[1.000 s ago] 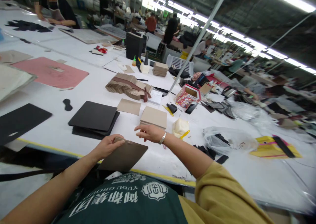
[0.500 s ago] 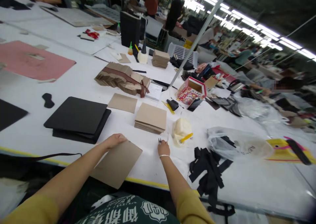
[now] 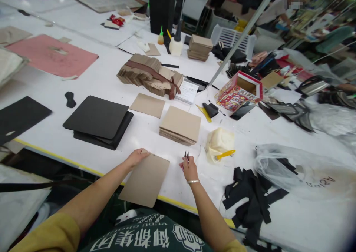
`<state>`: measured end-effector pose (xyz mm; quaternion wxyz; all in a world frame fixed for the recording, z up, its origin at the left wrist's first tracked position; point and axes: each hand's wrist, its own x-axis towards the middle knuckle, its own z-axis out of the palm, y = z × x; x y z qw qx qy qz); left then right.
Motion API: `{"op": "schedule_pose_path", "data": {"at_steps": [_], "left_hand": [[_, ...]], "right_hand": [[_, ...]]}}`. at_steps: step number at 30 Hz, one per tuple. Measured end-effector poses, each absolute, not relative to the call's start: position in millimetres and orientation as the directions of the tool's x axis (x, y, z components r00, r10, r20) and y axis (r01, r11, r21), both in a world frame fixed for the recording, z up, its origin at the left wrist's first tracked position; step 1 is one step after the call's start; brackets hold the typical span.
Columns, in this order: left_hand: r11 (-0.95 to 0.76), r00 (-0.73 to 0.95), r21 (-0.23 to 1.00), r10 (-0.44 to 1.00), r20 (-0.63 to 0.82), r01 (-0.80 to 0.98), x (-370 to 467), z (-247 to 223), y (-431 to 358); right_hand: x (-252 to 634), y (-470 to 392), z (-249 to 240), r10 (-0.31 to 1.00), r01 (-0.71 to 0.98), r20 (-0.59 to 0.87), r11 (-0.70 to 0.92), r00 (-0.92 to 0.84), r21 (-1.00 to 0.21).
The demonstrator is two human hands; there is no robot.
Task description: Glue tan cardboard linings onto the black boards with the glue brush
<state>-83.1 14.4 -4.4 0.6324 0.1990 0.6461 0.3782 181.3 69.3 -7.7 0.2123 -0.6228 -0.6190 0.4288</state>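
Note:
My left hand (image 3: 138,158) grips the upper left corner of a grey-brown cardboard sheet (image 3: 147,178), which overhangs the table's yellow front edge. Between the fingers of my right hand (image 3: 189,168) are small dark snips (image 3: 186,155), their pointed blades up and slightly apart. Just beyond my hands sits a stack of cardboard sheets (image 3: 180,124), with a single flat sheet (image 3: 148,105) to its left. A pile of black sheets (image 3: 97,118) lies to the left of my left hand. Right of the stack is a cream-coloured block (image 3: 219,142) with a yellow-handled tool (image 3: 226,154) against it.
Black fabric strips (image 3: 247,196) and a clear plastic bag (image 3: 294,170) lie at the right. Farther back are a red patterned box (image 3: 239,92), a slanting metal pole (image 3: 241,39), tied cardboard pieces (image 3: 148,74) and a pink sheet (image 3: 61,57). A person (image 3: 274,13) is in the background.
The camera view has shifted down and to the right side's objects appear larger. Both hands keep their holds on the cardboard sheet and the snips; the snips now point more upright.

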Motion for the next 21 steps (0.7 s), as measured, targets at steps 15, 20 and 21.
{"op": "schedule_pose_path", "data": {"at_steps": [15,20,21], "left_hand": [[0.577,-0.200,0.773,0.751,-0.629,-0.264,-78,-37,-3],[0.572,-0.194,0.782,0.761,-0.619,-0.249,-82,-43,-4],[0.572,-0.193,0.779,0.760,-0.621,-0.256,-83,-44,-5]], "right_hand": [[76,38,1,0.318,0.093,-0.884,-0.925,-0.342,-0.369],[71,31,-11,0.505,0.293,-0.815,-0.764,-0.283,-0.575],[70,29,-15,0.558,0.353,-0.786,-0.703,-0.266,-0.618]]}}
